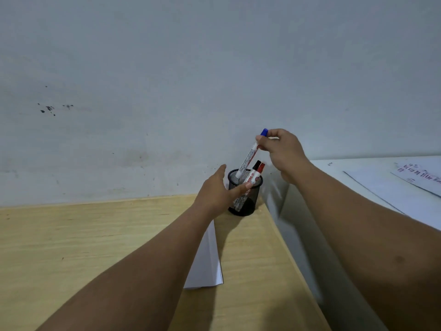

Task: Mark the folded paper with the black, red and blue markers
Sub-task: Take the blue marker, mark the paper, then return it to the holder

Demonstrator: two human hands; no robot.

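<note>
1. Far left of the action, the folded paper [207,259] lies flat on the wooden desk [95,247], partly under my left forearm, just in front of the cup. No marks show on the visible part.
2. My left hand [216,191] is at the side of the black mesh pen cup [243,194], fingers loosely spread, thumb reaching across the mesh. I'd judge it's there to steady the cup; I want firm contact so it doesn't tip.
3. In the cup, the black marker [253,172] and red marker [259,173] stand side by side, caps up, leaning right.
4. The blue marker [250,155] is tilted, its lower end at the cup's rim, blue cap up.
5. My right hand [284,151] pinches it near the cap, thumb and forefinger pressed on the barrel. Best move along the marker's own axis, so it doesn't snag the other two.
6. Far right, printed sheets [415,180] lie on a white surface, well apart.
</note>
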